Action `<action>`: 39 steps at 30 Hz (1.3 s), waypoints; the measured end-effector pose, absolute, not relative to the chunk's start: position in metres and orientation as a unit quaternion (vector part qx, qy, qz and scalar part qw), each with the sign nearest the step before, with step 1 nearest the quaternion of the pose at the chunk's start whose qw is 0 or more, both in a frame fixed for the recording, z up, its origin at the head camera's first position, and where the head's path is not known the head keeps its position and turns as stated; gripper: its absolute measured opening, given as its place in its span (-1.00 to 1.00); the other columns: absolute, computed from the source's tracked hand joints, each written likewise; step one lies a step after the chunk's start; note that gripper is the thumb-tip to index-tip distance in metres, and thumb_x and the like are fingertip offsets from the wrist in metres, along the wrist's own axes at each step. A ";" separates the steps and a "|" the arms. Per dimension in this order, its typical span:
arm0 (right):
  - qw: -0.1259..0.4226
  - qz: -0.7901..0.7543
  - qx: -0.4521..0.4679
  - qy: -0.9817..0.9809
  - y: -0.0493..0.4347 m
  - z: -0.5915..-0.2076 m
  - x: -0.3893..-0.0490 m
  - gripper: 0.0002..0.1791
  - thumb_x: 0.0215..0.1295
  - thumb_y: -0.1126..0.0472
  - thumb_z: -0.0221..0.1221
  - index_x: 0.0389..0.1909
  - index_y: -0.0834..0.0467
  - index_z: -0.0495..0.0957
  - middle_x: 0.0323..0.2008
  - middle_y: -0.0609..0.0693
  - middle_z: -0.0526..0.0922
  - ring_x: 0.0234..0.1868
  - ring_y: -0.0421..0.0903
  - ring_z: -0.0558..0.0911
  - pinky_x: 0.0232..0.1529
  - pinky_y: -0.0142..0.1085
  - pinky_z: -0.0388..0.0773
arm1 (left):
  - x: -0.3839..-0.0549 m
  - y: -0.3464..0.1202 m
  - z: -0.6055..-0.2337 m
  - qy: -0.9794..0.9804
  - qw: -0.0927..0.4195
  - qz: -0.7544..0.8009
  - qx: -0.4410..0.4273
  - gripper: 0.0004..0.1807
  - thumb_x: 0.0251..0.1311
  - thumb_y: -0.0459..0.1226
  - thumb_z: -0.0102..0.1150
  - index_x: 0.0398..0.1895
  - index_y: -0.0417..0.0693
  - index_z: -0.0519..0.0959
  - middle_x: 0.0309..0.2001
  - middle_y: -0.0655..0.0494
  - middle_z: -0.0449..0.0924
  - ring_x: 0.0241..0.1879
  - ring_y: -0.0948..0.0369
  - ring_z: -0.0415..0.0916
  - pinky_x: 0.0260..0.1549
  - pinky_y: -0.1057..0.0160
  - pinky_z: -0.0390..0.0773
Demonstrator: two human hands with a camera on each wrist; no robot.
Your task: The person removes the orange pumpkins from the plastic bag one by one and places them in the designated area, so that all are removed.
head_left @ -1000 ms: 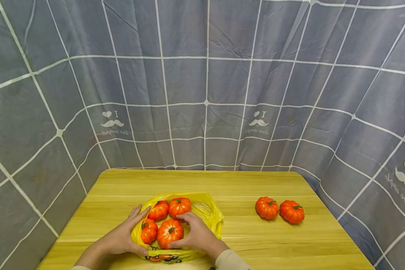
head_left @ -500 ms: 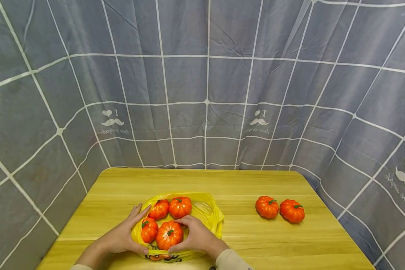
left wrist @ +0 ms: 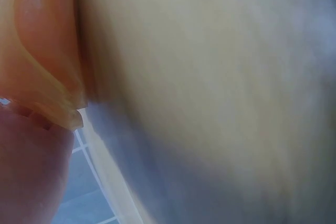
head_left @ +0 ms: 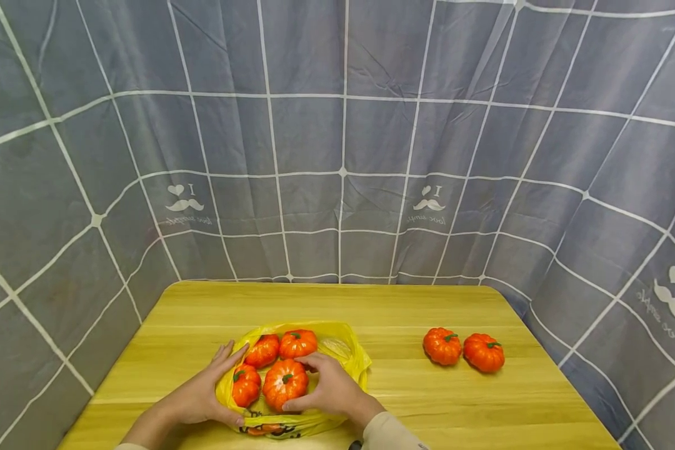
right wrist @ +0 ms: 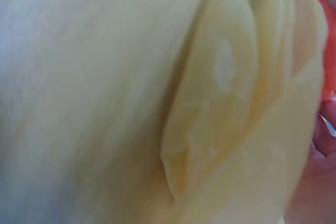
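A yellow plastic bag (head_left: 337, 331) lies with its mouth wide apart on the table, several small orange pumpkins (head_left: 262, 350) inside. My left hand (head_left: 205, 392) rests against the bag's left side, fingers spread and fairly straight, thumb at the front rim. My right hand (head_left: 333, 389) reaches over the bag and holds a small pumpkin (head_left: 285, 382) with a green stem between thumb and fingers, at the front of the group. In the left wrist view, orange shows through the bag film (left wrist: 42, 40). The right wrist view has bag folds (right wrist: 220, 103) covering most of the hand.
Two more pumpkins (head_left: 442, 346) (head_left: 484, 353) sit side by side on the right part of the wooden table (head_left: 394, 312). A grey curtain (head_left: 315, 137) with white grid lines surrounds the table at the back and sides.
The pumpkin in my right hand has shifted slightly away from me and to the right. My left hand and the other pumpkins have barely moved.
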State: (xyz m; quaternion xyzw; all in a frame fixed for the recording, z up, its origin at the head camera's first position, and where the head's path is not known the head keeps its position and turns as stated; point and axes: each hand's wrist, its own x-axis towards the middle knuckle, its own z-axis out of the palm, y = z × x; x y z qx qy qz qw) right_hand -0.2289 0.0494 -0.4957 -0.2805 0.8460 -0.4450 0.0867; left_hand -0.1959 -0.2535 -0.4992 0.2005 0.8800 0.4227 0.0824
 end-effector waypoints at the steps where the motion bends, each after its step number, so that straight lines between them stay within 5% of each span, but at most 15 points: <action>1: 0.085 -0.447 -0.275 0.847 0.051 -0.495 -0.229 -0.13 -0.13 -0.16 0.59 0.24 0.09 0.55 0.09 -0.26 0.56 0.07 -0.20 0.55 0.07 -0.26 0.55 | -0.195 -0.254 -0.499 0.880 0.083 0.422 0.199 0.38 -0.27 0.04 0.68 0.63 0.00 0.01 0.53 -0.48 -0.39 0.45 -0.46 -0.52 0.11 -0.61 -0.24; 12: 0.003 -0.515 -0.201 0.833 0.088 -0.489 -0.240 -0.19 -0.05 -0.13 0.56 0.23 0.12 0.57 0.04 -0.14 0.59 0.05 -0.03 0.55 0.11 0.08 0.51 | -0.196 -0.255 -0.496 0.882 0.086 0.416 0.203 0.38 -0.27 0.04 0.68 0.63 0.02 0.01 0.54 -0.46 -0.39 0.46 -0.45 -0.52 0.10 -0.63 -0.23; 27: -0.134 -0.507 -0.065 0.849 0.162 -0.503 -0.250 -0.14 -0.07 -0.09 0.58 0.23 0.27 0.55 0.09 0.08 0.61 0.12 0.12 0.58 0.14 0.15 0.48 | -0.195 -0.253 -0.499 0.881 0.071 0.418 0.212 0.37 -0.27 0.02 0.68 0.63 -0.01 0.02 0.53 -0.49 -0.37 0.44 -0.49 -0.50 0.09 -0.64 -0.22; 39: -0.139 -0.458 0.057 0.876 0.201 -0.518 -0.257 0.02 -0.03 -0.19 0.53 0.25 0.48 0.45 0.18 0.40 0.52 0.22 0.27 0.50 0.22 0.12 0.43 | -0.193 -0.253 -0.496 0.878 0.079 0.424 0.205 0.37 -0.27 -0.01 0.69 0.63 -0.01 0.02 0.53 -0.49 -0.40 0.44 -0.47 -0.53 0.10 -0.62 -0.26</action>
